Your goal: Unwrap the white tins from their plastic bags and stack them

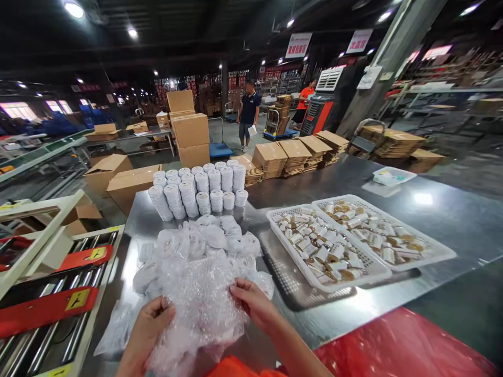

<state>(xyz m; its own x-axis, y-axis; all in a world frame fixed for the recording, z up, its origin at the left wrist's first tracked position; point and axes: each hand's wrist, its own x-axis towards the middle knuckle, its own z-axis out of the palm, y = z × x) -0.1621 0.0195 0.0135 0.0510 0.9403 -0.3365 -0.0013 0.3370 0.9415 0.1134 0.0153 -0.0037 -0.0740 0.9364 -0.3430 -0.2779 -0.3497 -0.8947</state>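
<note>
A clear, crinkled plastic bag (202, 298) is stretched between my two hands over the near edge of the metal table. My left hand (151, 324) pinches its left side, thumb against fingers. On the other side, my right hand (251, 298) grips the right edge between thumb and fingertips. Whether anything is inside the bag I cannot make out. Just beyond lies a heap of clear plastic bags (212, 235) with white round things in them. Behind the heap stand several stacks of white round pieces (188, 196).
Two white baskets, a nearer one (328, 285) and a farther one (440, 251), hold small labelled bottles on the metal table (298, 188). A roller conveyor (51, 293) runs at left. Flattened cartons (271, 159) lie beyond the table; a person (249, 107) stands further back.
</note>
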